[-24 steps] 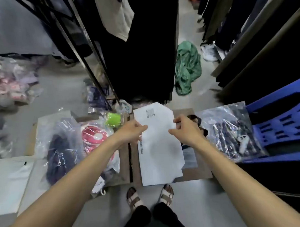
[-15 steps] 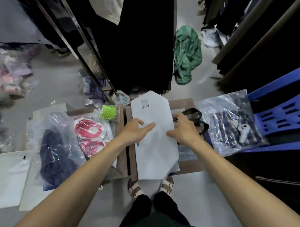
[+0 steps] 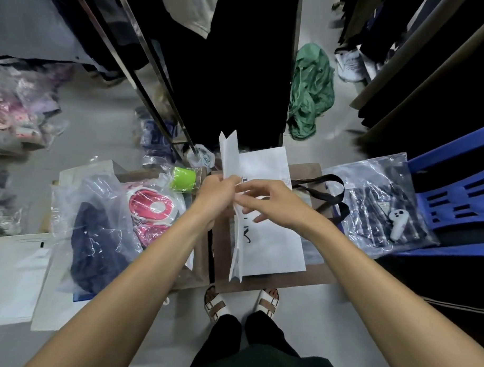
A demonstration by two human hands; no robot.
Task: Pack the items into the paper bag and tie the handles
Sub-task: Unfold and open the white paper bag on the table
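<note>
I hold a white paper bag (image 3: 270, 239) over a flat brown bag (image 3: 300, 278) on the floor. My left hand (image 3: 217, 194) grips the white bag's upright left panel, which stands on edge. My right hand (image 3: 270, 203) pinches the same edge with thumb and forefinger, its other fingers spread. The white bag is partly unfolded, its wide face lying to the right. To the left lie a dark garment in clear plastic (image 3: 96, 233), a pink item in plastic (image 3: 152, 207) and a green roll (image 3: 183, 179). A plaid garment in a clear bag (image 3: 371, 212) lies right.
Black strap handles (image 3: 328, 192) stick out right of the white bag. A white controller (image 3: 397, 221) rests on the plaid packet, beside a blue plastic crate (image 3: 454, 196). Clothes racks and hanging dark garments (image 3: 239, 73) stand ahead. Flat white bags (image 3: 12, 279) lie at left. My sandalled feet (image 3: 242, 301) are below.
The white bag lay flat under both hands; now its left panel is raised on edge and the bag is partly opened. Both hands have come together at that edge.
</note>
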